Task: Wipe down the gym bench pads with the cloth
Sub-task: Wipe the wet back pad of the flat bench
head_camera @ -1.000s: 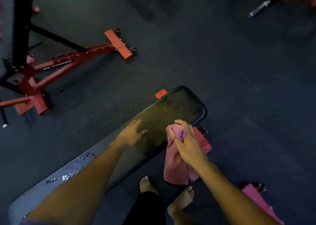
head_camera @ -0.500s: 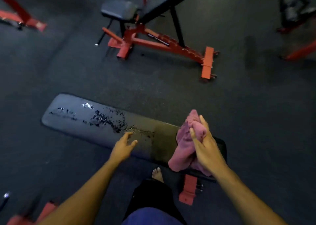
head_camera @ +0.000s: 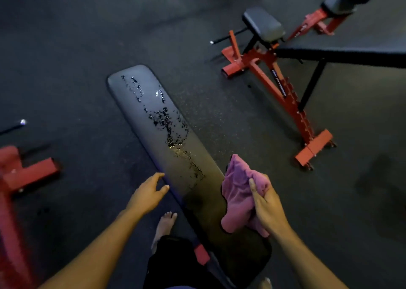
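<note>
- Cloth point(head_camera: 238, 192) is hanging bunched in right hand point(head_camera: 267, 207), grip pinching it w/ curled fingers, over the bench pad point(head_camera: 153, 122) near end, right edge.
- Pad's long axis is running away from the person, up-left; droplets point(head_camera: 169, 124) are sitting mid-pad to far end, i.e. ahead-left of the cloth.
- Left hand point(head_camera: 147, 193) is hovering released by pad's left edge (not clearly touching).
- Right hand is nearer the wet patch w/ cloth, so the wipe probably goes forward along the axis.

I'm in a gym: dark rubber floor point(head_camera: 87, 47), padded bench point(head_camera: 153, 122), red bench frame point(head_camera: 285, 95) upper right.
</note>
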{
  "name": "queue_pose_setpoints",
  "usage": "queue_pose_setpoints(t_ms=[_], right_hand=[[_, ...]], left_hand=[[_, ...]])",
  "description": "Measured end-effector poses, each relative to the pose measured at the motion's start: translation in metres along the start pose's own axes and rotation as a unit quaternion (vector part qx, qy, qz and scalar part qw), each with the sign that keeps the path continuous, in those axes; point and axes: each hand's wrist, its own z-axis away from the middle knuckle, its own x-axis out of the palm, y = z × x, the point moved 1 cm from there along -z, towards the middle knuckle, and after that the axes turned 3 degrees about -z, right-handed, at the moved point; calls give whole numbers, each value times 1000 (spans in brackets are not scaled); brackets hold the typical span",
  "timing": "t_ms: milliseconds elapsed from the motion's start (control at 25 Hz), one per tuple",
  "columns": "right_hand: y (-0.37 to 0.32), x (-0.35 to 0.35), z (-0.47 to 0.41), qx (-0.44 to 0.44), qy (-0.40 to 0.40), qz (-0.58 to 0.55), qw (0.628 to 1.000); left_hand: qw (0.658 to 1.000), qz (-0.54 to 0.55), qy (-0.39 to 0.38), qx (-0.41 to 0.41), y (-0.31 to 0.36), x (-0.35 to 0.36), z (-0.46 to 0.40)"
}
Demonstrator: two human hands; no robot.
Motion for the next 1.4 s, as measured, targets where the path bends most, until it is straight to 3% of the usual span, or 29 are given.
queue_pose_setpoints(t_ms=[160, 360, 560, 800, 880, 1000, 1120, 1280, 1320, 1400], right_hand=[[25, -26, -29, -34, -69, 37, 996], [68, -83, -68, -115, -154, 70, 979], [82, -99, -99, -120, -161, 100, 975], [52, -56, -153, -166, -183, 217, 944], [42, -38, -177, -176, -194, 282, 923], [32, -6, -224, -206, -203, 361, 887], [48, 50, -273, -278, -280, 400, 827], [156, 138, -320, -368, -430, 432, 702], [189, 150, -328, -394, -432, 441, 681], [230, 155, -331, -470, -366, 436, 675]], left_hand=[[995, 45, 79, -39, 3, 38, 24], [976, 92, 172, -97, 47, 134, 57], [984, 20, 114, -138, 65, 205, 62], [987, -19, 105, -116, 49, 164, 5], [992, 10, 91, -90, 37, 152, -25], [992, -29, 94, -84, 31, 139, -73], [983, -57, 129, -116, 18, 148, -130], [946, -161, 239, -145, -25, 221, -195], [934, -187, 268, -145, -37, 235, -204], [917, -205, 320, -121, -45, 247, -206]])
